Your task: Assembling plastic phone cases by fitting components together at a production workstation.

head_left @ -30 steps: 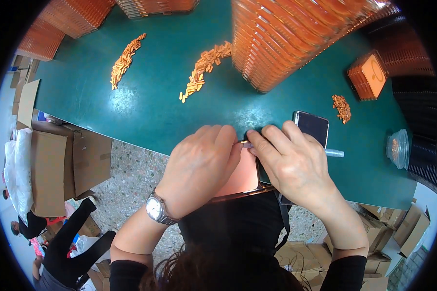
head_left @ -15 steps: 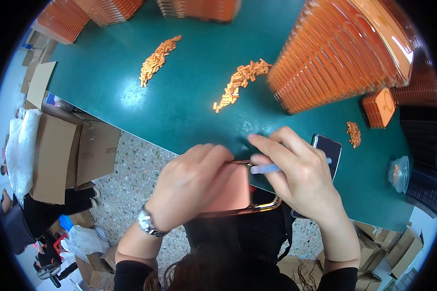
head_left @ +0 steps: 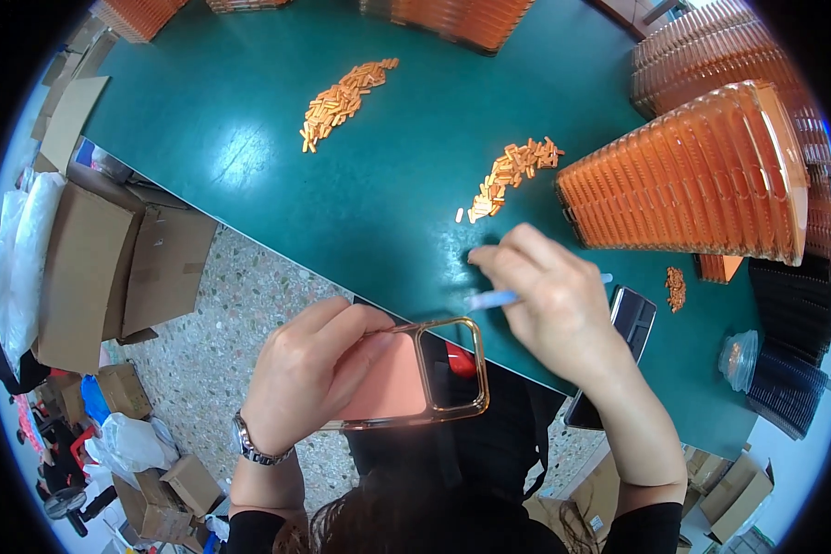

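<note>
Nearest the body, the left hand [head_left: 309, 374] is gripping a clear phone case with a gold-coloured rim and a salmon-pink backing [head_left: 414, 377], fingers curled over its left half and the thumb on top, so the case is lying nearly flat above the lap with its empty camera opening toward three o'clock. A metal wristwatch [head_left: 254, 445] is sitting on that wrist. Just beyond, at about one o'clock from the case, the right hand [head_left: 552, 309] is closed loosely round a thin pale blue stick-like tool [head_left: 491, 299], whose tip is pointing toward nine o'clock; the index finger is stretching out and pressing down on the dark green worktop [head_left: 277, 157] near a single small orange piece. To do this step well, the fingertip should probably be coming straight down on one piece only, lifting it cleanly, while the left hand is keeping the case level and steady so the piece can be seated in the rim without slipping. A dark phone [head_left: 630, 319] is lying on the worktop just past the right wrist at three o'clock. Farther out, a scattered heap of small orange pieces [head_left: 508, 175] is lying at twelve o'clock from the right hand, with a second heap [head_left: 342, 97] well beyond at eleven o'clock. At two o'clock a tall stack of orange cases [head_left: 692, 185] is leaning on its side.
</note>
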A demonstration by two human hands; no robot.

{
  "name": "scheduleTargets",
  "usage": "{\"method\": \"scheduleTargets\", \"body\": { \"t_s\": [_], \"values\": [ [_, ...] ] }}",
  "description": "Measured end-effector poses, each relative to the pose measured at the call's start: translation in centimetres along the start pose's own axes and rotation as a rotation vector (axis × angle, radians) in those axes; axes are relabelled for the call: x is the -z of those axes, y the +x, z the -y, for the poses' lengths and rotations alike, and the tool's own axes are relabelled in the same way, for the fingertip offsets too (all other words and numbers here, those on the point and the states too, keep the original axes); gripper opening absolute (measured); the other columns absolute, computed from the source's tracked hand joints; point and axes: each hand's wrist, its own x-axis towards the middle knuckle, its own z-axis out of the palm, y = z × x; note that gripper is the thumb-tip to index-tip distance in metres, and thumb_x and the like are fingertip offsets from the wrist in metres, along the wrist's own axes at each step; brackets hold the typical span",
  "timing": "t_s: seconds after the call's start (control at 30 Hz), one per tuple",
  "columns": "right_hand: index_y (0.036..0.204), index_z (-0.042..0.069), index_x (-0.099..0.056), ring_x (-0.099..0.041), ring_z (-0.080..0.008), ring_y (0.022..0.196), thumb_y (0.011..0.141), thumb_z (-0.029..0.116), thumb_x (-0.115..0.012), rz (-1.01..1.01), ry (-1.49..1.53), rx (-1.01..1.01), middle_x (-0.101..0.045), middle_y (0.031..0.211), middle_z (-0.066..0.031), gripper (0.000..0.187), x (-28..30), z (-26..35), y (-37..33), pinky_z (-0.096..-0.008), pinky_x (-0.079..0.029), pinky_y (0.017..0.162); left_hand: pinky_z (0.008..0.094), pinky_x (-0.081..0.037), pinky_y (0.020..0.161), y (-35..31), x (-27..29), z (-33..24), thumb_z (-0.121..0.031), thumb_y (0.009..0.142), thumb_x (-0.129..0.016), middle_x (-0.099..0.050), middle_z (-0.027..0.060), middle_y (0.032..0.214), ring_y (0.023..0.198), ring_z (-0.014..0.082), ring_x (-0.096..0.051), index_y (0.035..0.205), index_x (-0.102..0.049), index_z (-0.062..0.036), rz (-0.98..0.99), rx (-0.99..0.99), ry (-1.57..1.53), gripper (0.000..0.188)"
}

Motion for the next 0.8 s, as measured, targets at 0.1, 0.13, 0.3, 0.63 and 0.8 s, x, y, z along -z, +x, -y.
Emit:
{"method": "scheduleTargets", "body": {
  "t_s": [0.1, 0.13, 0.3, 0.63, 0.8],
  "values": [
    [0.11, 0.006, -0.076, -0.072, -0.0287, 0.086, 0.086, -0.001, -0.075, 0.032, 0.036, -0.039, -0.064, 0.094, -0.0086, 0.024, 0.2, -0.7, 0.6, -0.0413, -0.059, 0.072, 0.0413, -0.056, 0.069, 0.5, -0.3, 0.0, -0.009, 0.093, -0.077, -0.071, 0.011, 0.09, 0.081, 0.0336, -0.07, 0.102, -0.074, -0.0065, 0.009, -0.036, -0.016, 0.01],
    [0.11, 0.006, -0.076, -0.072, -0.0291, 0.086, 0.087, -0.001, -0.075, 0.07, 0.014, -0.026, -0.065, 0.093, -0.0085, 0.024, 0.1, -0.7, 0.7, -0.0422, -0.059, 0.074, 0.0398, -0.055, 0.07, 0.6, -0.3, 0.0, -0.004, 0.092, -0.077, -0.071, 0.0126, 0.092, 0.083, 0.0343, -0.071, 0.103, -0.073, -0.0039, 0.023, -0.043, -0.035, 0.011],
    [0.101, 0.003, -0.07, -0.071, -0.0326, 0.086, 0.088, -0.001, -0.073, 0.083, 0.012, -0.015, -0.064, 0.095, -0.0108, 0.014, 0.0, -0.9, 1.3, -0.0439, -0.057, 0.073, 0.0422, -0.056, 0.07, 1.0, -0.6, -0.8, -0.011, 0.096, -0.074, -0.07, 0.0116, 0.09, 0.082, 0.0342, -0.07, 0.102, -0.072, -0.0067, 0.038, -0.035, 0.025, 0.008],
    [0.1, 0.002, -0.07, -0.069, -0.0269, 0.08, 0.078, 0.004, -0.078, -0.07, 0.064, 0.203, -0.069, 0.105, -0.0114, 0.023, 2.2, -0.3, -4.0, -0.0375, -0.057, 0.064, 0.0415, -0.055, 0.071, 3.6, -3.3, -4.6, -0.006, 0.098, -0.069, -0.07, 0.0137, 0.092, 0.082, 0.036, -0.069, 0.105, -0.07, -0.0036, 0.13, -0.086, 0.014, 0.008],
    [0.087, 0.01, -0.059, -0.059, -0.0157, 0.073, 0.074, 0.015, -0.072, -0.186, -0.173, 0.231, -0.051, 0.085, -0.0032, 0.019, 2.1, -1.6, -5.6, -0.0297, -0.053, 0.056, 0.048, -0.055, 0.068, 4.9, -5.3, -6.2, -0.015, 0.1, -0.068, -0.067, 0.0125, 0.086, 0.083, 0.0359, -0.069, 0.1, -0.062, -0.0065, 0.166, -0.156, 0.089, 0.01]
  ]
}}
